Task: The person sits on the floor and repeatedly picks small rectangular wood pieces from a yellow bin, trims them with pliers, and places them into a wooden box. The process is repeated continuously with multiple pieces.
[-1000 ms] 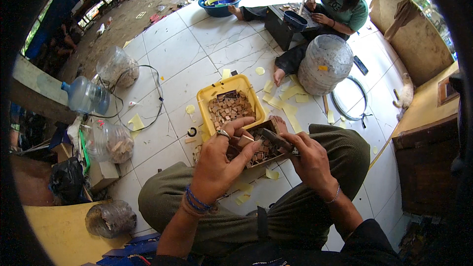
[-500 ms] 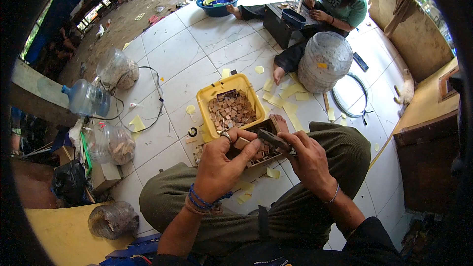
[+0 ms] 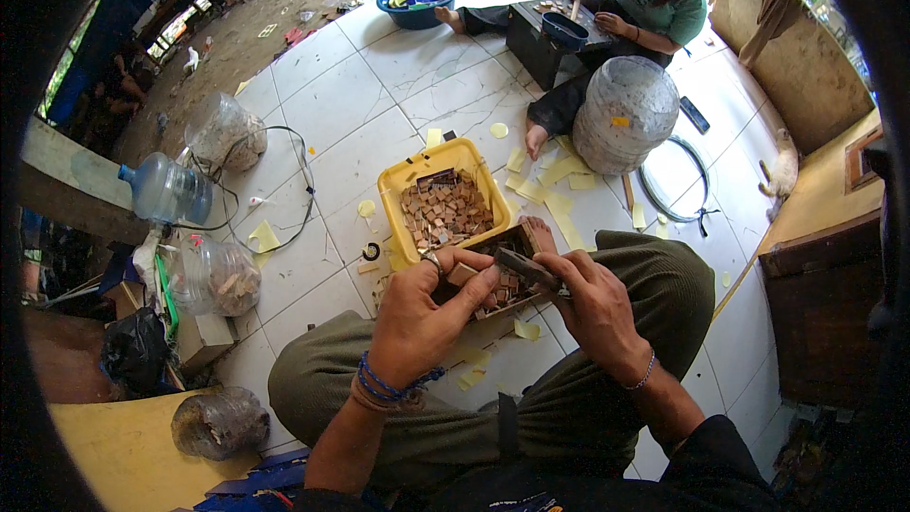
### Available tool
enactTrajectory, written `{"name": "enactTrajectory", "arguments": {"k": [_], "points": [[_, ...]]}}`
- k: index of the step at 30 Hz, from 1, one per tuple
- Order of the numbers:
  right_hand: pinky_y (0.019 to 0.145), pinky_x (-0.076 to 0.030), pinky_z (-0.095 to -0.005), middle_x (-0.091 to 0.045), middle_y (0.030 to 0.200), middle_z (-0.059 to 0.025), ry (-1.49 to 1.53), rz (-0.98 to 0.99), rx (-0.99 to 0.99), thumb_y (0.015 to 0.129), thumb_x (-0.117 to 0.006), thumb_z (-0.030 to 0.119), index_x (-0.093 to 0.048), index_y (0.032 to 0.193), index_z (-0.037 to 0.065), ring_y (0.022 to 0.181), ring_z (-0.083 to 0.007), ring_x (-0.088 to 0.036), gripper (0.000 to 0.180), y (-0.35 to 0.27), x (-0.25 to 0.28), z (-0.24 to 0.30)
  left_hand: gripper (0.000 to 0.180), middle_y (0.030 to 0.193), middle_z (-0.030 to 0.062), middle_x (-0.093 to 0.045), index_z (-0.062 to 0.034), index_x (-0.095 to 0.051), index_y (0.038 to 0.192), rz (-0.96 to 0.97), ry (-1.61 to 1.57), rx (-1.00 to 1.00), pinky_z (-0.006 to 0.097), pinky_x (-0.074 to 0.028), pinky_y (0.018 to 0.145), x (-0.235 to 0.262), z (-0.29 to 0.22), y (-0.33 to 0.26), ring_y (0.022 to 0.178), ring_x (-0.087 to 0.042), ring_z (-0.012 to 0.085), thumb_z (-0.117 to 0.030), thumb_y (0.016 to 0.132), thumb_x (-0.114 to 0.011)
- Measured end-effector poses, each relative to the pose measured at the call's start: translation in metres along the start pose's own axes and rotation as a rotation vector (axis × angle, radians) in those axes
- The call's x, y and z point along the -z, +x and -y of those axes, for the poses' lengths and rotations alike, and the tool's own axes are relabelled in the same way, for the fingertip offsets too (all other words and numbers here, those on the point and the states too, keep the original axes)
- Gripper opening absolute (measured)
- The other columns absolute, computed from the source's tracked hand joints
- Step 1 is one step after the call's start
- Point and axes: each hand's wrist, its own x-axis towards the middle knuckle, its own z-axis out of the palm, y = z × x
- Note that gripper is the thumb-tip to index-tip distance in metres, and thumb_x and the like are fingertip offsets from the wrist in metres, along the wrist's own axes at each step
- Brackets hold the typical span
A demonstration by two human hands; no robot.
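Between the thumb and fingers of my left hand (image 3: 424,308) is a small brown square tile (image 3: 462,274). My right hand (image 3: 599,308) is closed around dark pliers (image 3: 527,268), whose jaws reach to my left fingertips. What the jaws touch is partly hidden by those fingers. Below both hands stands a small dark wooden box (image 3: 517,304) with more square pieces in it. Just beyond, a yellow plastic tub (image 3: 387,201) holds a heap of similar brown tiles (image 3: 445,206).
Yellow paper scraps (image 3: 561,172) lie on the white tiled floor (image 3: 327,71). A co-worker (image 3: 664,5) sits at a black box (image 3: 531,45), beside a large cloudy plastic container (image 3: 626,114). Coiled cable (image 3: 703,192) and a cat (image 3: 783,171) are at right; plastic bottles (image 3: 175,194) stand left.
My hands, the tile and the pliers hold nearly the same place. Across the floor, the co-worker's hand has moved down toward the stick at the dark bowl.
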Motion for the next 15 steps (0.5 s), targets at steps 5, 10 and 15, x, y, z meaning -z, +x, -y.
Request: {"name": "enactTrajectory", "arguments": {"k": [5, 10, 15], "points": [[0.076, -0.054, -0.0424, -0.064, 0.104, -0.0111, 0.017, -0.008, 0.014, 0.091, -0.077, 0.01, -0.062, 0.132, 0.01, 0.087, -0.0309, -0.066, 0.044, -0.0001, -0.0024, -0.0007, 0.021, 0.088, 0.0054, -0.078, 0.0005, -0.073, 0.113, 0.008, -0.035, -0.006, 0.025, -0.056, 0.075, -0.0001, 0.0022, 0.0005, 0.082, -0.07, 0.0072, -0.016, 0.101, -0.072], [0.075, -0.054, -0.0428, -0.063, 0.105, -0.0116, 0.002, 0.013, 0.008, 0.091, -0.076, 0.01, -0.062, 0.131, 0.01, 0.087, -0.0318, -0.066, 0.043, -0.0006, -0.0029, -0.0014, 0.02, 0.087, 0.0055, -0.078, 0.0006, -0.073, 0.113, 0.012, -0.042, 0.008, 0.025, -0.057, 0.075, 0.0011, 0.004, 0.0008, 0.081, -0.07, 0.007, -0.016, 0.101, -0.072], [0.076, -0.053, -0.0438, -0.062, 0.108, -0.0131, 0.003, 0.034, 0.035, 0.086, -0.073, 0.003, -0.058, 0.135, 0.011, 0.087, -0.0328, -0.066, 0.052, -0.003, -0.0024, -0.0025, 0.019, 0.09, 0.0068, -0.078, 0.0013, -0.072, 0.113, 0.037, -0.058, 0.026, 0.026, -0.057, 0.077, 0.0029, 0.0023, 0.0005, 0.083, -0.071, 0.0088, -0.014, 0.101, -0.071]]}}
